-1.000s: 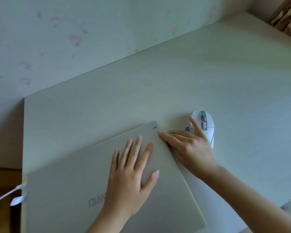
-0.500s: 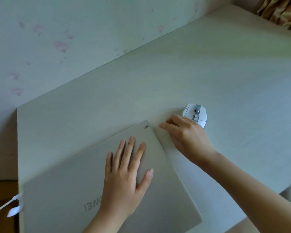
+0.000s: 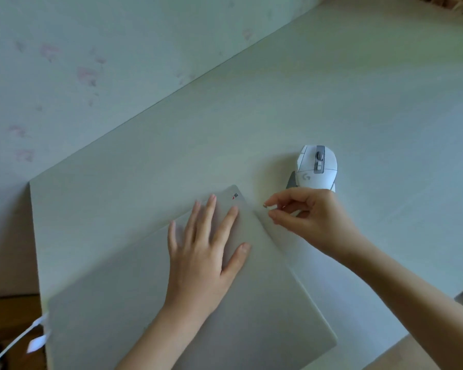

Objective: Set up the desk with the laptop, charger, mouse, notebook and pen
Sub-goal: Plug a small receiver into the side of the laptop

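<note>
A closed silver laptop [image 3: 134, 311] lies at an angle on the pale desk [image 3: 358, 102], near its left front. My left hand [image 3: 201, 252] rests flat on the lid with its fingers spread and holds nothing. Just off the lid's far right corner, my right hand [image 3: 310, 220] pinches a tiny metal piece [image 3: 265, 205] between thumb and forefinger. A white mouse [image 3: 316, 166] with a grey wheel strip sits on the desk right behind that hand, apart from it. At the laptop's left edge a white charger cable [image 3: 35, 340] hangs off the desk. No notebook or pen is in view.
A pale wall [image 3: 91, 49] with faint pink marks runs along the desk's back edge. Brown floor [image 3: 8, 316] shows past the desk's left edge. A bit of patterned curtain [image 3: 460, 4] sits at the top right corner.
My right hand has left the mouse and the laptop corner and curled into a pinch on a tiny piece. The mouse now shows in full. My left hand stays on the lid.
</note>
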A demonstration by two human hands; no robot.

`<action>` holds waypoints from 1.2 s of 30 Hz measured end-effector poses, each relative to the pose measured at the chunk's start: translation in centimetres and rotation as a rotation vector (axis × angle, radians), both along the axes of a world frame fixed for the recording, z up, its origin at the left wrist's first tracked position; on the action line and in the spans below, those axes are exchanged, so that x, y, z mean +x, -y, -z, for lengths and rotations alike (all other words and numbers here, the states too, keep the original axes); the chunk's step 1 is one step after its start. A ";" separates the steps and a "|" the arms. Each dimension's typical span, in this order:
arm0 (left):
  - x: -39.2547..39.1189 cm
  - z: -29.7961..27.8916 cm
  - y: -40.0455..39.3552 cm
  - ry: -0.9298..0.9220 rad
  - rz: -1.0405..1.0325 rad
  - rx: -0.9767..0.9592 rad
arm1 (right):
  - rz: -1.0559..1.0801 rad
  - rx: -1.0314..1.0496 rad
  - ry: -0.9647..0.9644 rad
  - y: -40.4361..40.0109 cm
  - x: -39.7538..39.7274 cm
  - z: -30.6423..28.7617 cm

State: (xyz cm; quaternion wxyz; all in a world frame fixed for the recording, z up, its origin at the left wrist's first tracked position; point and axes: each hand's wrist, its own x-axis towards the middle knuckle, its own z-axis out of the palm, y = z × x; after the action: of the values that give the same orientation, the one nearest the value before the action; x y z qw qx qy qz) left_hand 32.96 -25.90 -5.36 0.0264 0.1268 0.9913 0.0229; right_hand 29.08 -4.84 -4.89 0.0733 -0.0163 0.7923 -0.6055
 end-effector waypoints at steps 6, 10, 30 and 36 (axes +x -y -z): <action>-3.6 -0.7 -0.5 0.004 0.229 -0.158 | -0.071 0.051 -0.017 -1.4 -2.6 0.2; -5.2 -0.8 0.2 0.019 0.274 -0.167 | -0.171 0.176 -0.169 -1.4 -3.9 1.5; -6.9 -0.6 1.6 -0.216 0.437 -0.140 | -0.052 0.654 -0.688 0.1 -4.4 3.4; -7.4 -0.8 1.8 -0.241 0.500 -0.115 | -0.118 0.658 -0.793 0.2 -4.8 4.4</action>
State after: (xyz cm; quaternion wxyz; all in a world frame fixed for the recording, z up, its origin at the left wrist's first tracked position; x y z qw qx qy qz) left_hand 25.57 -27.70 -4.58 -0.0796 0.3676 0.9249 -0.0561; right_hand 24.25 -5.00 -9.32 -0.1975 -0.2653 0.9053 -0.2664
